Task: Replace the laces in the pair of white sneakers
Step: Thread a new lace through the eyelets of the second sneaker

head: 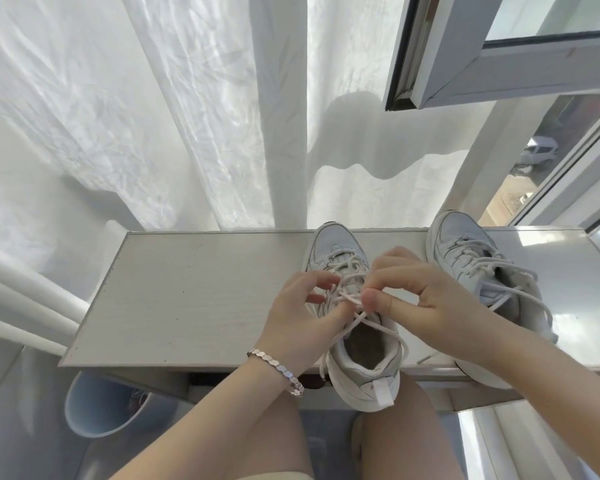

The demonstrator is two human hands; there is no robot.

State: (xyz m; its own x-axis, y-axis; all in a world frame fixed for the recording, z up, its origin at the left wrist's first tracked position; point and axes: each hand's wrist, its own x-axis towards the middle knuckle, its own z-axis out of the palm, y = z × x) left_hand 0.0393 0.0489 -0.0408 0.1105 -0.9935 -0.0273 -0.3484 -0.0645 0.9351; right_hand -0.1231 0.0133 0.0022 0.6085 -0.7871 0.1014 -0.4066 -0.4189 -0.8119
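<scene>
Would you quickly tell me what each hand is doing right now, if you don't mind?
The left hand pinches the lace of the nearer sneaker.
The right hand pinches the same lace.

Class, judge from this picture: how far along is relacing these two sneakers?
Apparently done: the right sneaker is laced to the top, ends loose. In hand: the left hand and right hand pinch the lace over the upper eyelets of the middle sneaker. Left: tying both; whether these laces are new cannot be told.
</scene>
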